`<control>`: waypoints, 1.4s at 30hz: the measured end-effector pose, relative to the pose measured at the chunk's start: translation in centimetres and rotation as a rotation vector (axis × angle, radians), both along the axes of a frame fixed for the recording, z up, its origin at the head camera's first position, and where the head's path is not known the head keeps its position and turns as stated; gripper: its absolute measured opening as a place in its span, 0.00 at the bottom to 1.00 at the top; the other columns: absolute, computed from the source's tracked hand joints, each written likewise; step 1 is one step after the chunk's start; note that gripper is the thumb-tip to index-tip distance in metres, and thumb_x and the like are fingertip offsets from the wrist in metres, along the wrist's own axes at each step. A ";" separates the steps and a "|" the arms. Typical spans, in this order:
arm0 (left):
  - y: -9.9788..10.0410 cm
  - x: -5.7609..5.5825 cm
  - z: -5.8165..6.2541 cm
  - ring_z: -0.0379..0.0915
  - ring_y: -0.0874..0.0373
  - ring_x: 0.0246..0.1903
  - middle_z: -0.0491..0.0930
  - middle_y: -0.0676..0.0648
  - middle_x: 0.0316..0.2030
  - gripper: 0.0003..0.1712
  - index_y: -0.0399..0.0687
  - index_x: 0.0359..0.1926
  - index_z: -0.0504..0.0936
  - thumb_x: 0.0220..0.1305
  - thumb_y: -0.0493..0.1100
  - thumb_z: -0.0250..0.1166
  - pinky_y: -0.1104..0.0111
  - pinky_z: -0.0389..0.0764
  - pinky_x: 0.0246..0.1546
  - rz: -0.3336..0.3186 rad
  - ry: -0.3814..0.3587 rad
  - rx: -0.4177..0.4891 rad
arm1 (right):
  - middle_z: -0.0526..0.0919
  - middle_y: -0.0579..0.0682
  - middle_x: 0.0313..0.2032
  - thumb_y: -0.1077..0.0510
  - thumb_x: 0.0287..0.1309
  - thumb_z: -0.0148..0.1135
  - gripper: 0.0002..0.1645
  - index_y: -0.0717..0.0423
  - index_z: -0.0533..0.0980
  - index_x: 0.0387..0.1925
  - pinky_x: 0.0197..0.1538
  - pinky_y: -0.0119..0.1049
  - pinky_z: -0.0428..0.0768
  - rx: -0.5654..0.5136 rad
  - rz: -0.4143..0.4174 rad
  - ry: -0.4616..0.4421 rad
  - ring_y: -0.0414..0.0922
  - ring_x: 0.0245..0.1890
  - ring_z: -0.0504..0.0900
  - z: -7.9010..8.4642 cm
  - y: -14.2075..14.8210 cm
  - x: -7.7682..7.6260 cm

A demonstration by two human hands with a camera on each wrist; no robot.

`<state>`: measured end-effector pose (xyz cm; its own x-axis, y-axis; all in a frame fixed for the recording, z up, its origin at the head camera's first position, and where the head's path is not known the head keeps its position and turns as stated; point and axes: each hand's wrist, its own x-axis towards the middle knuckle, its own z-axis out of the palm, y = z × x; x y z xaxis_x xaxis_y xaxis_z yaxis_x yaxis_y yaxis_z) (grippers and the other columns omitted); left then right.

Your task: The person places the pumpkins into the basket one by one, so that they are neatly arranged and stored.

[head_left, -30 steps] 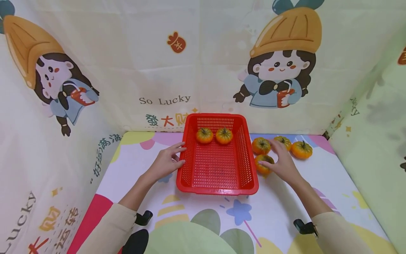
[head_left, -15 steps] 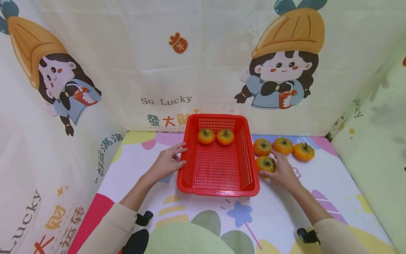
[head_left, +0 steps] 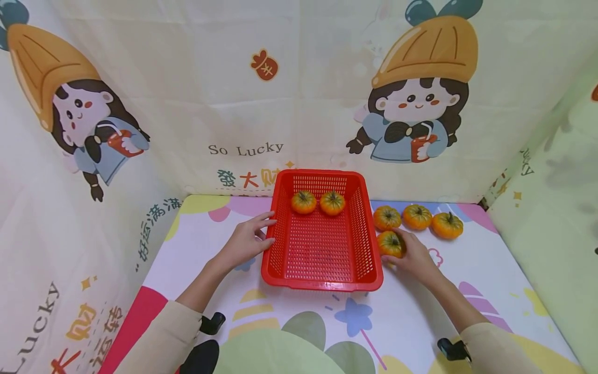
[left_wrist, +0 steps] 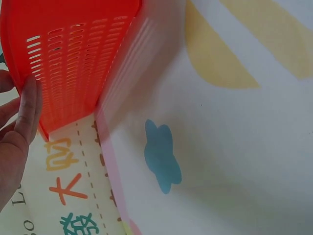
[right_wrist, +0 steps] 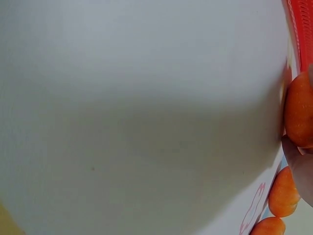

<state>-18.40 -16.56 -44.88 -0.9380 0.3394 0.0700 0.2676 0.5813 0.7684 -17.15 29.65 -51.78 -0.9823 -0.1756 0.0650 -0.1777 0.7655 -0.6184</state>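
Two small orange pumpkins with green tops, the left one (head_left: 303,202) and the right one (head_left: 332,203), sit at the back inside a red perforated plastic basket (head_left: 322,286). My left hand (head_left: 242,240) rests against the basket's left rim, its fingers fairly straight; the left wrist view shows fingertips along the red wall (left_wrist: 73,58). To the right of the basket, my right hand (head_left: 413,254) grips a pumpkin (head_left: 389,243) between thumb and fingers. That pumpkin (right_wrist: 299,112) is close beside the basket wall in the right wrist view.
Behind the gripped pumpkin, three more stand in a row along the back right: a near one (head_left: 386,217), a middle one (head_left: 417,216) and an outer one (head_left: 447,225). Printed cloth walls (head_left: 322,114) close off the patterned tabletop (head_left: 261,332) at the back and sides.
My right hand has drawn in around the front pumpkin, its fingers coming forward from the row behind and wrapping its right side. My left hand stays at the basket rim.
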 end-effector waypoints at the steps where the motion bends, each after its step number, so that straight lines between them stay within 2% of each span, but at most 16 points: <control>1: 0.0 0.0 0.0 0.80 0.59 0.35 0.69 0.46 0.74 0.32 0.39 0.68 0.78 0.62 0.36 0.73 0.71 0.86 0.37 -0.001 0.003 -0.001 | 0.71 0.71 0.67 0.52 0.52 0.80 0.52 0.67 0.64 0.72 0.69 0.71 0.65 -0.001 0.002 0.003 0.70 0.68 0.67 0.0 0.0 0.0; 11: 0.1 0.0 -0.1 0.80 0.59 0.35 0.69 0.46 0.74 0.32 0.38 0.68 0.78 0.62 0.37 0.73 0.73 0.85 0.36 0.001 -0.004 -0.008 | 0.73 0.70 0.67 0.50 0.52 0.80 0.51 0.67 0.66 0.71 0.69 0.70 0.67 -0.020 0.018 0.014 0.69 0.67 0.69 0.0 0.5 0.2; 15: 0.1 0.1 0.0 0.79 0.59 0.35 0.69 0.46 0.74 0.32 0.38 0.67 0.78 0.62 0.37 0.73 0.73 0.85 0.36 0.000 0.001 -0.010 | 0.73 0.69 0.67 0.48 0.51 0.81 0.53 0.66 0.66 0.71 0.68 0.70 0.68 -0.009 0.015 0.016 0.68 0.66 0.70 0.8 0.8 0.4; 25: 0.1 0.1 0.0 0.79 0.59 0.35 0.69 0.46 0.74 0.32 0.39 0.67 0.78 0.62 0.37 0.73 0.73 0.85 0.36 -0.001 -0.008 0.003 | 0.71 0.69 0.67 0.53 0.55 0.79 0.50 0.65 0.63 0.73 0.60 0.67 0.78 0.004 0.027 0.056 0.66 0.63 0.72 5.5 1.1 0.0; 31: 0.1 0.1 0.2 0.79 0.59 0.35 0.69 0.46 0.74 0.32 0.39 0.67 0.78 0.62 0.36 0.73 0.72 0.86 0.36 0.002 -0.010 -0.004 | 0.69 0.68 0.68 0.49 0.56 0.78 0.52 0.63 0.61 0.74 0.57 0.66 0.80 0.001 0.050 0.047 0.66 0.65 0.70 8.4 1.0 -0.8; 35: 0.2 0.1 0.2 0.80 0.59 0.35 0.69 0.46 0.75 0.32 0.39 0.68 0.78 0.62 0.37 0.73 0.73 0.86 0.37 0.004 -0.014 -0.007 | 0.68 0.67 0.70 0.47 0.56 0.77 0.53 0.60 0.61 0.75 0.55 0.65 0.82 0.010 0.073 0.046 0.66 0.67 0.69 9.8 0.4 -1.4; 42: 0.1 0.1 0.3 0.80 0.59 0.34 0.69 0.45 0.74 0.32 0.38 0.67 0.78 0.62 0.36 0.73 0.73 0.85 0.36 -0.003 -0.004 0.001 | 0.68 0.62 0.70 0.51 0.55 0.78 0.52 0.56 0.61 0.76 0.55 0.62 0.83 -0.005 0.133 0.019 0.62 0.68 0.69 11.9 -1.7 -2.7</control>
<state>-18.33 -16.42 -44.58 -0.9372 0.3423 0.0667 0.2664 0.5794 0.7703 -19.83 27.98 -39.84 -0.9491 -0.3037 0.0841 -0.2888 0.7315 -0.6176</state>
